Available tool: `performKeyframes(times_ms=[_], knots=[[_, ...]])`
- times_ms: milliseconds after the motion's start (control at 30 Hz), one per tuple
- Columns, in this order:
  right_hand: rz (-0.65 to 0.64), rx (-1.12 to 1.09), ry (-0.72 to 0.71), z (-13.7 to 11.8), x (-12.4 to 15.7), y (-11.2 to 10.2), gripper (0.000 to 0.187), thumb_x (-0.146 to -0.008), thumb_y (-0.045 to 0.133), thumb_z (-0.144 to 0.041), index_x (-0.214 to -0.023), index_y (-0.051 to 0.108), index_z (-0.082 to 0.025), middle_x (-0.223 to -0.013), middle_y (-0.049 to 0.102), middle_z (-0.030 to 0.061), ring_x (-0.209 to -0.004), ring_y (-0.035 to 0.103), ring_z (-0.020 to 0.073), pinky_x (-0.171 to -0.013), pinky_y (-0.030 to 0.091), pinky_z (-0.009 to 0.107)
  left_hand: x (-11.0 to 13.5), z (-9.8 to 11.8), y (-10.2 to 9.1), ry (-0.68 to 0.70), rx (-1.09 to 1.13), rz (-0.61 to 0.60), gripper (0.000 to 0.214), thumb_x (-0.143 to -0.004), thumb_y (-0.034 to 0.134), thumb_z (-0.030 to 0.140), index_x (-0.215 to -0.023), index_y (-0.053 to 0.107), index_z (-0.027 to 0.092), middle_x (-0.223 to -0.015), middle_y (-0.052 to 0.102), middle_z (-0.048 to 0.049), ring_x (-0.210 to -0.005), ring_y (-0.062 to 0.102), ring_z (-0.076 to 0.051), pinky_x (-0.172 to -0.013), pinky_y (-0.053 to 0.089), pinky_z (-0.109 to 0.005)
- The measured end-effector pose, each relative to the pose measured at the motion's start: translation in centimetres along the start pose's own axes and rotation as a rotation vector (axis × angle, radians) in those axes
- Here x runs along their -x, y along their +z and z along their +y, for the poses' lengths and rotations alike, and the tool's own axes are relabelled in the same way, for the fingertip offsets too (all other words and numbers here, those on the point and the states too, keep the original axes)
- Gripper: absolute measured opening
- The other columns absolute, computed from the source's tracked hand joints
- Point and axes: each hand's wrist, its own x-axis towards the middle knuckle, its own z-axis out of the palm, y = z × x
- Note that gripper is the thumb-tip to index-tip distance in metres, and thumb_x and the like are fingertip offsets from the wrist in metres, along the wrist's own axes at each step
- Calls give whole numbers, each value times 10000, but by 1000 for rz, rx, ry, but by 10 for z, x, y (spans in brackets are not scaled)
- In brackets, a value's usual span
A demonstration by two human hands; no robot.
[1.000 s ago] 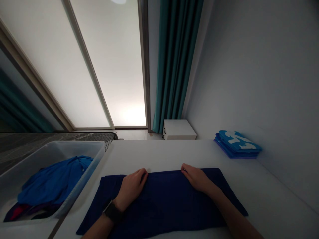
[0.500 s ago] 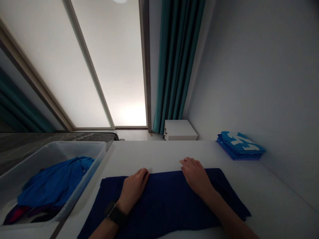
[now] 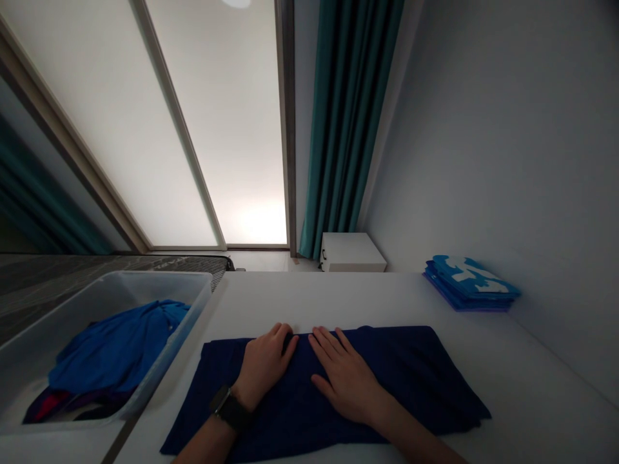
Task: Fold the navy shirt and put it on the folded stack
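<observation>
A dark blue piece of folded clothing [image 3: 411, 374] lies spread in a wide band across the white table in front of me; its exact kind does not show. At its far edge, left of the middle, my left hand [image 3: 265, 361] has its fingers curled on the fabric, with the fingertips partly hidden. A black watch [image 3: 229, 407] is on that wrist. My right hand [image 3: 347, 380] rests flat on the cloth just to the right, palm down, fingers stretched and thumb apart.
To the left stands a translucent plastic bin [image 3: 193, 309] holding a bright blue garment [image 3: 118, 348] and darker clothes. A stack of folded blue clothes [image 3: 471, 283] sits at the right by the wall. Beyond the white table [image 3: 309, 296] is a small white cabinet [image 3: 353, 251].
My right hand has slid left and come down flat on the cloth, close to my left hand. The left hand stays at the far edge. The view has shifted slightly.
</observation>
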Motion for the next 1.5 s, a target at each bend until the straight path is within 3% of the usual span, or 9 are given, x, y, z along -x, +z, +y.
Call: performKeyframes(times_ms=[300,533,700,1000,1133,1233,1367,1500], knots=[[7,12,-14,-1,0,1,591,-986,396,-415,-1520,239,-216,-1577,227,68,-1450,193,238,-1198,135,487,6,7,-2,-1,2,-15,265,-905,493,467,-1056,546,257,-1059,624,-44,-973,638,-222,-740,435,-291],[-29,-32,-11,-2,0,-7,530,-974,430,-353,-1482,337,-232,-1563,277,60,-1445,214,233,-1187,168,506,4,3,2,28,-22,1,244,-947,438,421,-1075,542,242,-1058,621,-50,-948,636,-213,-748,440,-296],[83,-57,-14,0,1,-11,466,-963,387,-202,-1425,432,-239,-1506,402,48,-1413,299,196,-1179,240,467,4,2,2,25,-18,-29,238,-975,385,382,-1090,548,251,-1076,620,-54,-956,637,-202,-768,443,-290],[49,-14,6,1,0,-2,478,-986,393,-319,-1457,379,-242,-1500,410,58,-1395,324,229,-1171,200,502,3,-1,4,43,5,5,200,-975,393,376,-1035,538,253,-1022,634,-31,-904,651,-188,-708,430,-265],[153,-61,83,1,-4,-3,320,-950,433,-214,-1230,585,-233,-1349,537,80,-1280,448,235,-1101,331,455,3,-3,4,59,8,9,189,-974,402,369,-1024,539,248,-1011,638,-25,-894,654,-184,-694,425,-261],[212,-69,187,-2,-11,-4,152,-906,514,-202,-1006,628,-215,-1106,600,89,-1080,541,241,-953,443,410,2,-3,3,74,6,10,195,-976,397,366,-1028,541,245,-1013,642,-26,-891,655,-188,-695,428,-269],[212,-32,233,-6,-20,-3,46,-895,568,-234,-921,604,-220,-984,591,61,-979,531,238,-881,439,405,1,-3,2,85,14,0,200,-976,397,361,-1038,544,240,-1011,644,-29,-886,659,-192,-696,435,-279],[213,-29,257,-5,-24,2,76,-917,540,-206,-878,604,-215,-958,606,50,-967,520,232,-878,411,404,2,-2,1,81,21,-12,196,-974,405,360,-1041,546,240,-1015,647,-29,-892,659,-188,-702,437,-273]])
